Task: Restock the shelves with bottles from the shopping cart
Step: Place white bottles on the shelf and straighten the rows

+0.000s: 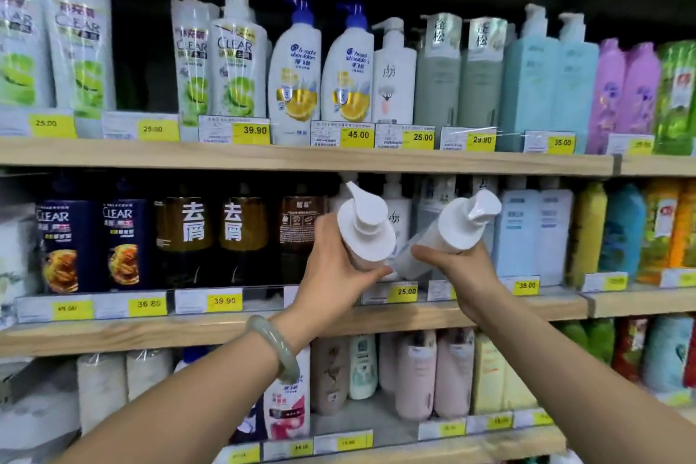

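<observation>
My left hand [331, 275] grips a white pump bottle [367, 228], its pump head tipped back toward me. Just to its right, my right hand [457, 271] grips a second white pump bottle [457, 224], tilted with its pump head up and to the right. Both bottles are held in the air in front of the middle shelf [263, 328], near the yellow 25.00 price tag [406, 291]. Behind them on that shelf stand more white pump bottles [395, 213], partly hidden by the ones I hold. The shopping cart is out of view.
The top shelf [301, 158] is packed with Clear, Head & Shoulders and pastel bottles. Dark Clear bottles [71, 245] and brown bottles [243, 234] fill the middle shelf's left side, light blue bottles [534, 234] its right. Pink and cream bottles [433, 373] stand on the bottom shelf.
</observation>
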A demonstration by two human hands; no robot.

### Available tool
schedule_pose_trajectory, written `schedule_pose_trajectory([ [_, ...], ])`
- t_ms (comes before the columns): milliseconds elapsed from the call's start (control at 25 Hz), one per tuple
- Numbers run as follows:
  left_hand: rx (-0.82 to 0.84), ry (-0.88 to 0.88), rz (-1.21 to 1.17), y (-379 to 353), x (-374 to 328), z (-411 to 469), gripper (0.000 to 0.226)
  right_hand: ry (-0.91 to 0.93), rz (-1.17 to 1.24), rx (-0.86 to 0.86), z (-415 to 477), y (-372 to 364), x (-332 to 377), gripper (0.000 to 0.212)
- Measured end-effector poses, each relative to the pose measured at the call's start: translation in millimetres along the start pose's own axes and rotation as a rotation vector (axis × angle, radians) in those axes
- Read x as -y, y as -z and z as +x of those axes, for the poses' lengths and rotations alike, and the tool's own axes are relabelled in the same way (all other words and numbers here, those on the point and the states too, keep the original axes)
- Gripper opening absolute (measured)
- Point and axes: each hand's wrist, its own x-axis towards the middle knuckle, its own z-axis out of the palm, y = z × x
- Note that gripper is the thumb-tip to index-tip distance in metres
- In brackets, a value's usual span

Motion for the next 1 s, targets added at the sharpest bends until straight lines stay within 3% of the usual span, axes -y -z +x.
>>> schedule_pose_trajectory([
  [160, -0.008, 0.038, 0.022, -21.6, 11.1, 12.6, 0.081, 0.056, -0.224, 0.049, 22.5, -14.2, -9.9, 0.067],
  [320, -0.049, 0.158, 0.093, -29.6, 17.2, 19.7, 0.074, 0.125, -0.492, 0.052, 33.3, -29.0, -13.1, 0.077],
  [640, -0.027, 0.311, 0.274, -36.1, 21.7, 32.3, 0.091, 0.23, -0.963, -0.016, 36.0, -29.2, -13.3, 0.079],
  [1000, -0.051, 0.427, 0.309, -43.8, 15.8, 33.5, 0.085, 0.247, -0.943, -0.074, 36.8, -37.4, -14.8, 0.083],
])
